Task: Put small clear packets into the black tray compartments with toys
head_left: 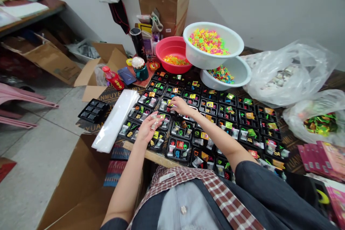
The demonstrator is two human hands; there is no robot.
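Several black compartment trays [210,118] cover the table, each holding small colourful toys and little clear packets. My left hand [147,128] hovers over the trays near the table's left front edge, its fingers closed around a small bunch of clear packets [156,119]. My right hand [180,105] reaches further in and its fingertips press down into a tray compartment in the middle rows. Whether it pinches anything there is hidden by the fingers.
A stack of clear plastic bags [115,120] lies left of the trays. Behind stand a red basin [174,54], two white basins [212,43] of neon pieces, a cardboard box [165,1], and a red bottle [113,78]. Filled plastic bags [288,73] and pink cards [326,158] lie on the right. Open cartons [78,183] sit on the floor.
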